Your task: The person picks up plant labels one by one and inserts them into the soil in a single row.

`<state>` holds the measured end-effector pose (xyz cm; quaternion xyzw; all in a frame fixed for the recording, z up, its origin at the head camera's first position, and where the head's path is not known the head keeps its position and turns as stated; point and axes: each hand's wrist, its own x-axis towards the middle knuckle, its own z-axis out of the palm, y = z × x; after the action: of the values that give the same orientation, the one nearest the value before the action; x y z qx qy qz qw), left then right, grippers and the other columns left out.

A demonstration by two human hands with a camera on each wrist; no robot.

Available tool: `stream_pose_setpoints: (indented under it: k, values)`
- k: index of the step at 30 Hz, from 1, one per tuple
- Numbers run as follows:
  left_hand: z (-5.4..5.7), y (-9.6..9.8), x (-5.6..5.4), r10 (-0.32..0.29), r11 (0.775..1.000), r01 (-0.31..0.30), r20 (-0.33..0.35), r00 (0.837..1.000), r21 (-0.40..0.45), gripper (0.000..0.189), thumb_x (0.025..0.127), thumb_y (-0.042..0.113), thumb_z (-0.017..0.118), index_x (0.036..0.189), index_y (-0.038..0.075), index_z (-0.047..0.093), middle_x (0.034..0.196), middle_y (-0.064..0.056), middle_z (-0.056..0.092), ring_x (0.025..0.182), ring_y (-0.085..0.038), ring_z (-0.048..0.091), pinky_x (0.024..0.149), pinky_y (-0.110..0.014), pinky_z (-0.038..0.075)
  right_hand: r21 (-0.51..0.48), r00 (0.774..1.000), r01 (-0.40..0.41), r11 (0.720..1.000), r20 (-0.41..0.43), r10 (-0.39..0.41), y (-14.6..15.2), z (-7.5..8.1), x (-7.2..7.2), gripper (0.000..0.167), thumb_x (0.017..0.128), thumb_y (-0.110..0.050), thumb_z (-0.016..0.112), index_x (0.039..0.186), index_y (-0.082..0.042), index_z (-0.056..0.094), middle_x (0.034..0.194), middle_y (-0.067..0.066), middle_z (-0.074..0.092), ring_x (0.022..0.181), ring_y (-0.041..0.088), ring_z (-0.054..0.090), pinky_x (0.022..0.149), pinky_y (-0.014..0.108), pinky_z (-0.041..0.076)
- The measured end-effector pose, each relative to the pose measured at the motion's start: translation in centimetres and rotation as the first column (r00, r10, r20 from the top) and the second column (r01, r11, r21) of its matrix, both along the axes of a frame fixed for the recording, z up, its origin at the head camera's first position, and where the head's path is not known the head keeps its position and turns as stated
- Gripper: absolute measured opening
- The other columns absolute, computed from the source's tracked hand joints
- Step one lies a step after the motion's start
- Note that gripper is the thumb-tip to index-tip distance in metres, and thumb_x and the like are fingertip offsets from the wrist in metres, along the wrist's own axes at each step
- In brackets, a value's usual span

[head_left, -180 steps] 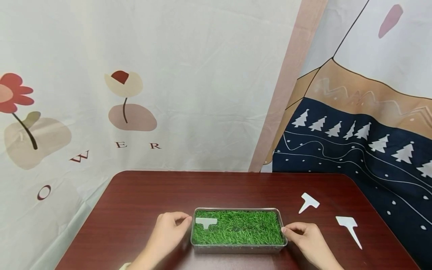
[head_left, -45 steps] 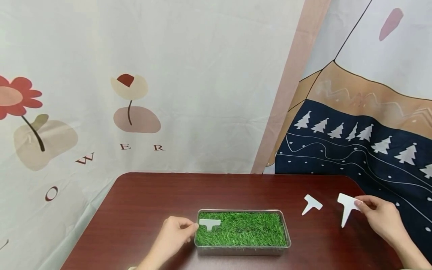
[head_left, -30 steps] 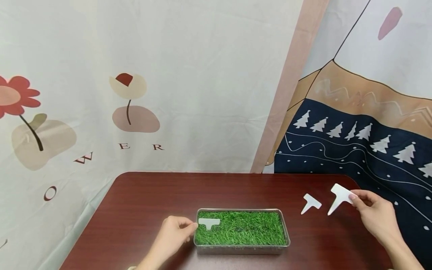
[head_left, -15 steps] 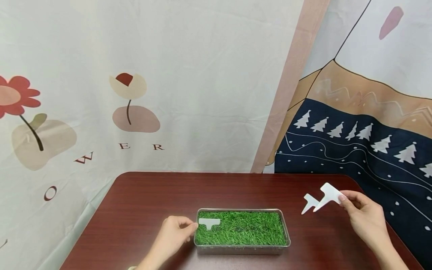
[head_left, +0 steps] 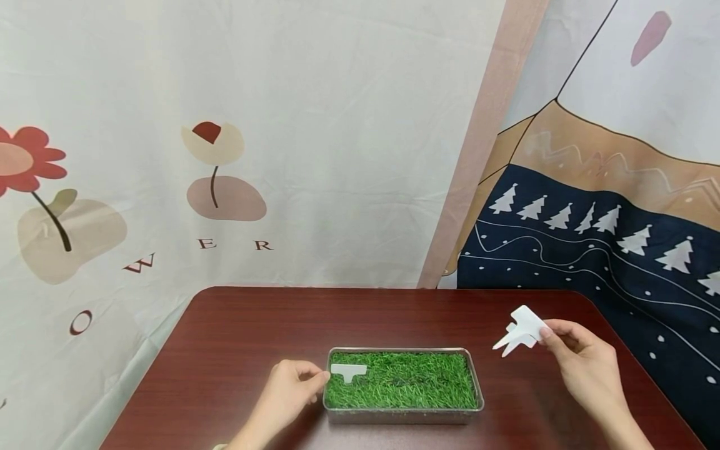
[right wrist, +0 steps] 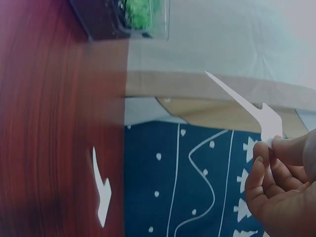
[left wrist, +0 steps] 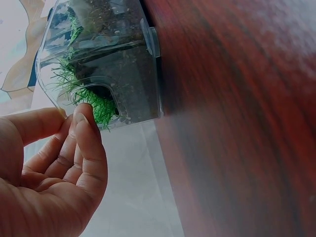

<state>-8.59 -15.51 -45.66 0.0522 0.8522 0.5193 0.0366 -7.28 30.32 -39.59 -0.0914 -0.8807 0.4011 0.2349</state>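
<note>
Green artificial grass (head_left: 416, 381) fills a clear plastic box (head_left: 405, 417) with soil showing through its wall. One white T-shaped plant label (head_left: 349, 370) stands in the grass at the left end, its stem partly hidden. My left hand (head_left: 289, 384) pinches the box's left rim between thumb and index finger, seen closer at the box (left wrist: 138, 84) in the left wrist view. Right of the box, my right hand (head_left: 587, 362) pinches a second plant label (head_left: 529, 322) by its wide head, raised above the table. A third label (right wrist: 102, 192) lies flat on the table; the held one partly covers it in the head view.
The dark red wooden table (head_left: 253, 325) has rounded far corners. Behind it hangs a pale curtain (head_left: 349, 156) with printed flowers and letters. A navy cloth (head_left: 562, 250) with white trees hangs at the right.
My right hand left the box's right side, picked up the nearer label from the table's right and carried it leftward, over the label still lying there. The left hand stays at the rim.
</note>
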Motion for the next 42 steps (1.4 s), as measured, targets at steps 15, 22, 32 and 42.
stream_pose_setpoints:
  k: [15, 22, 32, 42]
  values:
    - [0.0, 0.0, 0.0, -0.003, 1.0, 0.003, -0.002, 1.0, 0.01, 0.014, 0.092, 0.017, 0.077, 0.08, 0.011, 0.077, 0.065, -0.001, 0.066, 0.058, -0.017, 0.062, 0.058, -0.026, 0.053, -0.008, 0.991, -0.088, 0.996, -0.098, 0.087, -4.1, -1.0, 0.0, 0.015, 0.095, -0.007, 0.078, 0.11, -0.004, 0.077, 0.094, -0.002, 0.077, 0.076, -0.002, 0.066, 0.065, 0.011, 0.052]
    - [0.0, 0.0, 0.0, -0.006, 1.0, 0.006, 0.0, 1.0, 0.011, 0.013, 0.092, 0.017, 0.077, 0.082, 0.01, 0.077, 0.066, -0.001, 0.067, 0.058, -0.017, 0.062, 0.058, -0.026, 0.054, -0.03, 0.968, -0.182, 0.983, -0.18, 0.173, -5.7, -1.9, -0.2, 0.016, 0.09, 0.004, 0.078, 0.105, -0.003, 0.078, 0.094, 0.005, 0.077, 0.087, -0.008, 0.066, 0.066, 0.012, 0.054]
    - [0.0, -0.1, 0.0, -0.006, 1.0, 0.006, 0.0, 1.0, 0.009, 0.013, 0.092, 0.018, 0.077, 0.082, 0.01, 0.077, 0.066, -0.001, 0.067, 0.059, -0.017, 0.062, 0.057, -0.026, 0.054, -0.038, 0.94, -0.279, 0.96, -0.216, 0.264, -7.9, -2.1, -0.2, 0.017, 0.09, 0.006, 0.077, 0.101, -0.007, 0.078, 0.085, 0.002, 0.076, 0.072, 0.003, 0.067, 0.063, 0.015, 0.053]
    - [0.0, -0.1, -0.1, -0.009, 1.0, 0.009, 0.007, 1.0, 0.022, 0.013, 0.093, 0.018, 0.077, 0.083, 0.009, 0.077, 0.067, -0.001, 0.067, 0.059, -0.017, 0.062, 0.057, -0.026, 0.054, -0.017, 0.915, -0.347, 0.938, -0.224, 0.334, -10.0, -2.5, -0.3, 0.021, 0.09, 0.005, 0.077, 0.1, -0.013, 0.078, 0.084, -0.004, 0.073, 0.065, 0.008, 0.061, 0.056, 0.019, 0.049]
